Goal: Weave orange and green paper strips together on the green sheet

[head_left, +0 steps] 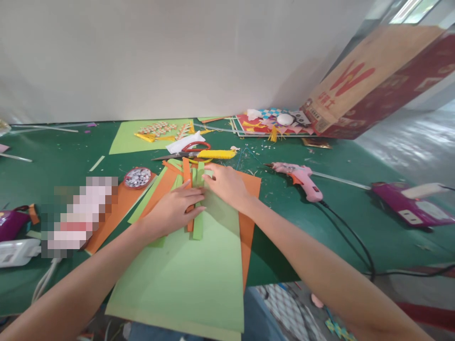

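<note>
Orange paper strips [188, 225] and light green paper strips [198, 229] lie lengthwise on a large pale green sheet [177, 284]. My left hand [174, 208] rests across them, fingers stretched out and nearly flat, covering their middle. At the upper right of the strips is my right hand [227, 187]. Its thumb and forefinger are apart and touch the right edge of a green strip near its top; its other fingers are partly hidden. Under the pale sheet, an orange sheet [250, 189] shows at the right.
Scissors [177, 155] and a yellow-handled cutter [216, 154] lie just beyond my hands. On the right are a pink glue gun [296, 177] with a cord and a purple device [408, 203]. A round sequin box [138, 177] is at left. A paper bag [362, 80] leans behind.
</note>
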The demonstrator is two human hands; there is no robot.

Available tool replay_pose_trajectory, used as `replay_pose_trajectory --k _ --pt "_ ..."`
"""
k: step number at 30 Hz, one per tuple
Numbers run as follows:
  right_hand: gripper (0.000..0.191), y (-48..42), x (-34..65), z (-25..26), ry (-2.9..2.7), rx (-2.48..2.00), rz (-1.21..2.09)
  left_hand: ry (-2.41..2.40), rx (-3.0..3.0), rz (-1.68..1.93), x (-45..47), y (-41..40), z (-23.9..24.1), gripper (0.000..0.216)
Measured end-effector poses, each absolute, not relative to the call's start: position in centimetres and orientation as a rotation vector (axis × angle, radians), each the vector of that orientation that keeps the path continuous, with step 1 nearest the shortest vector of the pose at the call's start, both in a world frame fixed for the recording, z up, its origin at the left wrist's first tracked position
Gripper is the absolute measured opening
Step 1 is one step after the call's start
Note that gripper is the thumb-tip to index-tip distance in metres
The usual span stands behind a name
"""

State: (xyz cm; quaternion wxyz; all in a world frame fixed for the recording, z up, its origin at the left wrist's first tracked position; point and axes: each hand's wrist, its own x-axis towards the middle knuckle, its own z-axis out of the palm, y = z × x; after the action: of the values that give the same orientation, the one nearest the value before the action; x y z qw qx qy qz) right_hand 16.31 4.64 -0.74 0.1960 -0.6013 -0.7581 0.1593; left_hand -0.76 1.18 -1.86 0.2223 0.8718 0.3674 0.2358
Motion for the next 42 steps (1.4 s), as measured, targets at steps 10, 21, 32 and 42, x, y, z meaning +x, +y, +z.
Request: replay_pose_trajectory --k 10,21,32,42 --pt "0.029 5.8 16.7 -0.3 -1.503 -1.433 1.554 0.924 2.340 0.583 -0.9 1.0 -1.4 0.030" --pt "0.021 5.7 15.8 -1.1 -1.800 -1.548 1.016 0.932 2.459 0.543 -1.2 1.1 -2.0 0.025" --pt "0.022 6.0 15.8 -1.9 -1.854 -1.505 0.800 0.800 2.465 0.544 -0.6 0.6 -1.8 0.020" --pt "0.021 6.2 15.8 -2.2 -1.866 -1.519 0.809 0.693 2.585 0.539 -0.3 0.0 -1.9 0.027"
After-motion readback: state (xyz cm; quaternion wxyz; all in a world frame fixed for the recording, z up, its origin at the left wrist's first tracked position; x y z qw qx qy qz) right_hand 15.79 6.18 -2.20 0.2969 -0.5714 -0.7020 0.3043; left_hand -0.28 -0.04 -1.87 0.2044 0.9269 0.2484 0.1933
